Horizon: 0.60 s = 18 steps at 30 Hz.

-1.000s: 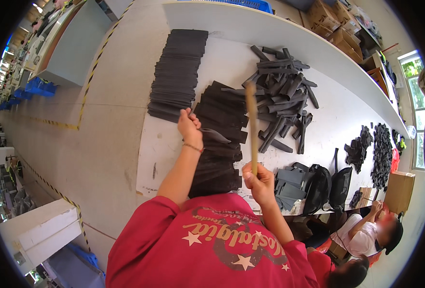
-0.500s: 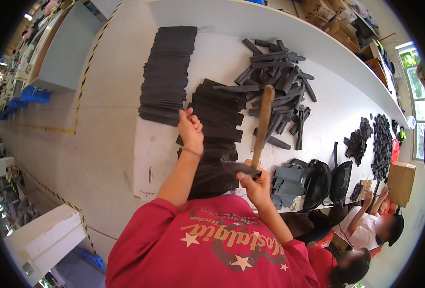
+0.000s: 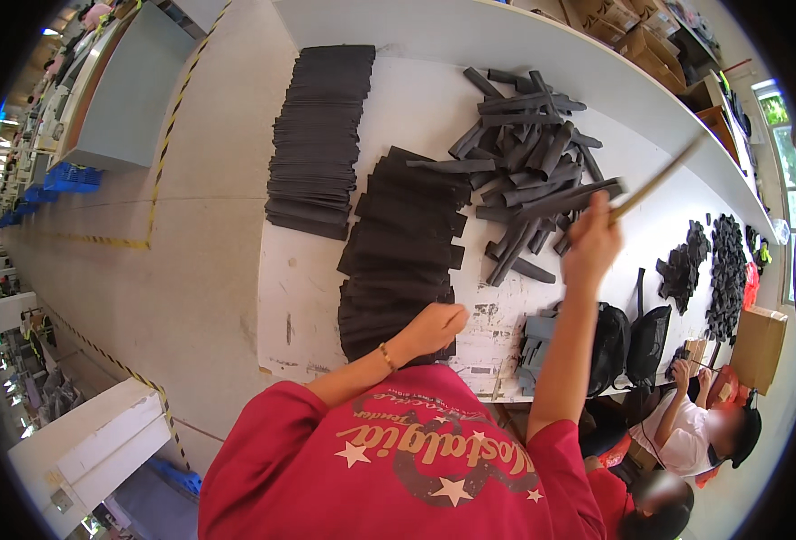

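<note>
My right hand [image 3: 591, 252] is closed around a slim wooden stick [image 3: 659, 180], slightly blurred, that points up and to the right. Against its fingers is a black rolled fabric tube [image 3: 560, 203], at the near side of a loose pile of similar tubes [image 3: 524, 135]. My left hand [image 3: 436, 329] is closed over the near end of a spread stack of flattened black fabric pieces [image 3: 398, 243]; what its curled fingers hold, if anything, is hidden. Beyond that stack, to the left, a neater row of flat black pieces [image 3: 321, 135] lies along the table edge.
Grey flat pieces [image 3: 535, 346] and black bags [image 3: 609, 346] lie right of me on the white table [image 3: 303, 297]. Further right are heaps of small black parts [image 3: 715, 279] and a cardboard box [image 3: 758, 349]. Two people [image 3: 686, 432] sit there. A raised board [image 3: 470, 27] borders the far side.
My right hand has moved up and right with the stick, from near my chest to the tube pile. My left hand has come down and right, from beside the row to the stack's near end.
</note>
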Motion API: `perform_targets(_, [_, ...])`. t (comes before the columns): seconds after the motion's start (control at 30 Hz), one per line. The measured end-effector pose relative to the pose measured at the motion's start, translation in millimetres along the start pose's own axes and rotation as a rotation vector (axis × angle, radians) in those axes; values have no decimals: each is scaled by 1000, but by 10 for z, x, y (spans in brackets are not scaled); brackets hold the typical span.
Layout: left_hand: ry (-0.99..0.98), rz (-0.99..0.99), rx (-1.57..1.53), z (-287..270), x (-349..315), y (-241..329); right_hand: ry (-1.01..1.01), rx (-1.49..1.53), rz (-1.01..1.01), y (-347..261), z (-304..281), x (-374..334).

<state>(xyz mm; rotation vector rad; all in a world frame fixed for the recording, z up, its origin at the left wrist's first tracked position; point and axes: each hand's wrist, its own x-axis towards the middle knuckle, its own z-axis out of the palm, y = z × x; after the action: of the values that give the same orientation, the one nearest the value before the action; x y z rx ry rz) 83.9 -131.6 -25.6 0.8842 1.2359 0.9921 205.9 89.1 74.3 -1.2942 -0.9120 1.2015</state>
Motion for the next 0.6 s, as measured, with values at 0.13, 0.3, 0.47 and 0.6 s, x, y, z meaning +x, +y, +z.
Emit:
perform_targets(0.13, [340,408,538,-387,224,94,-135,-461,-161,148,-301,387])
perform_targets(0.3, [179,210,905,-915,635,-327,-545,-878,-275,718,-999,-188])
perform_targets(0.47, [242,214,685,-1053,633,-252,-791,-1310,-483,469,-1430,-467])
perform_targets(0.6, [198,178,596,-1082,607,-87,-817,-1315,-498,383,-1469,-509])
